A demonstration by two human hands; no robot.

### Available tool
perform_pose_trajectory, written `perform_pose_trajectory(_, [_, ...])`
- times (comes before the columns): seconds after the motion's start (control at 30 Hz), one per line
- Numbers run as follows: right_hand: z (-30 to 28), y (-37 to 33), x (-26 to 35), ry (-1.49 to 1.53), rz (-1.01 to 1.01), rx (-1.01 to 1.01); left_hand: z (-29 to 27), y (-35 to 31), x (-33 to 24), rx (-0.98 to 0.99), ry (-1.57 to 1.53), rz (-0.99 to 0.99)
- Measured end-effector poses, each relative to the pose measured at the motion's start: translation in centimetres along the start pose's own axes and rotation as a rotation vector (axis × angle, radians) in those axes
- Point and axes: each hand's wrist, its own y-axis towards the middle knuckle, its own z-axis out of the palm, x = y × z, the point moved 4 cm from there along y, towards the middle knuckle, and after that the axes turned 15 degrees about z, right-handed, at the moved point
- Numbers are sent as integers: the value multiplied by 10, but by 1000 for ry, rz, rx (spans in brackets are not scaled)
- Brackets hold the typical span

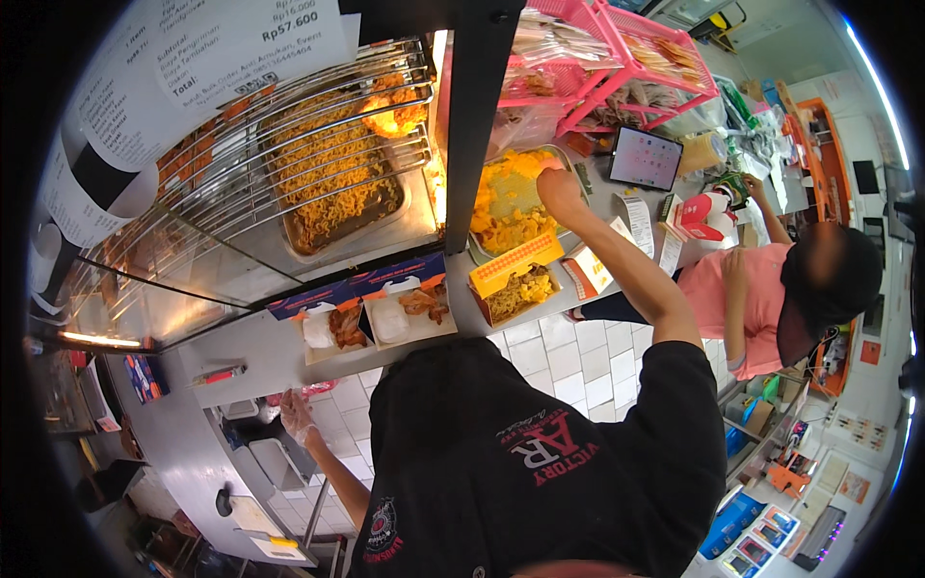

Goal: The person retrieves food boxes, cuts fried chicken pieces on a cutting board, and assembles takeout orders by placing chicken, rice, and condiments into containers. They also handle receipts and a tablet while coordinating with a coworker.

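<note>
My right hand [562,193] reaches over a metal tray [479,252] of yellow scrambled egg [515,231]. Its fingers are closed; whatever they may grip is hidden. Just in front of that tray, a yellow open box [485,279] holds noodles topped with egg [532,287]. To its left, two open boxes each contain white rice [389,319] and reddish-brown meat pieces [424,304]. Low on the left, beside the counter edge, my left hand [299,418] wears a clear glove, its fingers extended and apart, near a pinkish-red plastic item [318,388].
A lit warming cabinet with wire racks [241,183] holds a tray of noodles [328,183]. Its dark post [479,125] rises beside the egg tray. Pink baskets [665,53], a tablet [646,159] and receipts [640,223] line the counter. A co-worker in pink [718,289] stands at right.
</note>
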Motion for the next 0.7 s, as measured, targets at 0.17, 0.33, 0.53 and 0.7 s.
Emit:
perform_pose_trajectory(0.17, [4, 2, 11, 62, 20, -47, 4, -13, -2, -19, -4, -67])
perform_pose_trajectory(0.33, [6, 4, 26, 130, -236, 20, 14, -14, -10, 14, 51, -38])
perform_pose_trajectory(0.53, [-2, 9, -3, 0, 9, 98, 22, -17, -25, -36, -34, 50])
perform_pose_trajectory(0.7, [7, -1, 17, 162, -146, -12, 33, -22, -27, 64, 63, 8])
